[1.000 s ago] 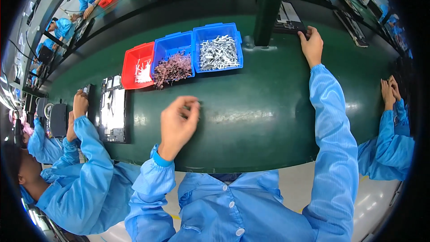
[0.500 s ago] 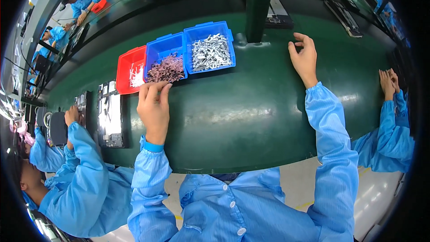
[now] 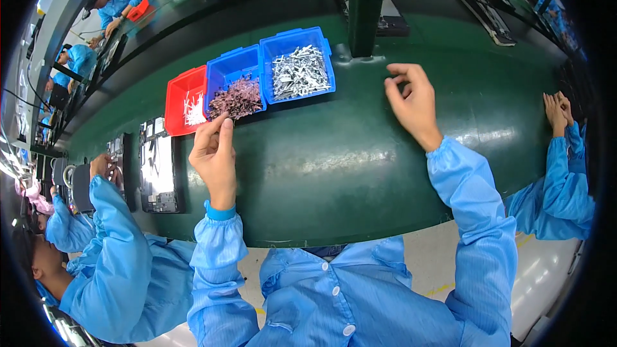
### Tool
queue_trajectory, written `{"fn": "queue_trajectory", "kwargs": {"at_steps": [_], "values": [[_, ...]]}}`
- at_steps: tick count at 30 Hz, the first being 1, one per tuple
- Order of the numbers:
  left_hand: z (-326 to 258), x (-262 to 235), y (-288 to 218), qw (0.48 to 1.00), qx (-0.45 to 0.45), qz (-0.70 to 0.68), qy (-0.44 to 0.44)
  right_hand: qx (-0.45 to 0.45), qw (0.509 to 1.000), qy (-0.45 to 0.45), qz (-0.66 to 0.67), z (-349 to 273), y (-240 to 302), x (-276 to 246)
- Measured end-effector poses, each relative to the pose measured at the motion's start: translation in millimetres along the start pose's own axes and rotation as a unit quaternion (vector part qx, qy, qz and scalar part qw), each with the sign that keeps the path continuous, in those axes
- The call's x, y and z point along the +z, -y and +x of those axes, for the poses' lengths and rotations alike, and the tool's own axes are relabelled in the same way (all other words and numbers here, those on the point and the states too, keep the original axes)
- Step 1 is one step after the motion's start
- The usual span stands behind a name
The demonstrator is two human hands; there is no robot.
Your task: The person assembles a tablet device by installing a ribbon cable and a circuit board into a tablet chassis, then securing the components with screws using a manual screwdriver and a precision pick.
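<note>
My left hand (image 3: 213,159) is at the front edge of the bins, with thumb and fingers pinched together. Whatever lies between those fingertips, if anything, is too small to make out. Just beyond them a blue bin (image 3: 232,54) holds a heap of small brownish-purple parts (image 3: 236,97). To its left stands a red bin (image 3: 182,85) with thin white pieces (image 3: 193,110). The second blue bin (image 3: 297,32), on the right, is full of small silvery-white parts (image 3: 301,74). My right hand (image 3: 416,106) hovers over the green table (image 3: 321,173), empty, its fingers loosely curled and apart from the thumb.
An opened flat electronic device (image 3: 159,167) with a white panel lies left of my left hand. A green post (image 3: 366,9) rises behind the bins. Co-workers in blue sit at left (image 3: 128,263) and right (image 3: 553,186). More devices (image 3: 486,19) lie along the back.
My right hand has moved left and a little nearer. My left hand has drawn slightly left, its fingertips still pinched by the bins. The view has shifted a little.
</note>
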State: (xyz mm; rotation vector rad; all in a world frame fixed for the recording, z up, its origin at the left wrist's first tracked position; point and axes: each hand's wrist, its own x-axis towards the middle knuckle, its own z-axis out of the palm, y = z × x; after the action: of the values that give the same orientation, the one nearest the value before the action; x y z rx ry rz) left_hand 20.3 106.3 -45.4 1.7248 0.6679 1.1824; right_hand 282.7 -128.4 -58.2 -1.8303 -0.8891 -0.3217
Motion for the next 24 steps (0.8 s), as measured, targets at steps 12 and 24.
{"fn": "queue_trajectory", "kwargs": {"at_steps": [12, 24], "values": [[-76.7, 24.8, -44.2, 0.935, -0.165, -0.230, 0.216, 0.027, 0.902, 0.268, 0.337, -66.5, 106.6, 21.5], [-79.0, 28.9, -42.5, 0.951, -0.119, -0.149, 0.244, -0.010, 0.918, 0.270, 0.290, -67.0, 102.0, 17.1]]}}
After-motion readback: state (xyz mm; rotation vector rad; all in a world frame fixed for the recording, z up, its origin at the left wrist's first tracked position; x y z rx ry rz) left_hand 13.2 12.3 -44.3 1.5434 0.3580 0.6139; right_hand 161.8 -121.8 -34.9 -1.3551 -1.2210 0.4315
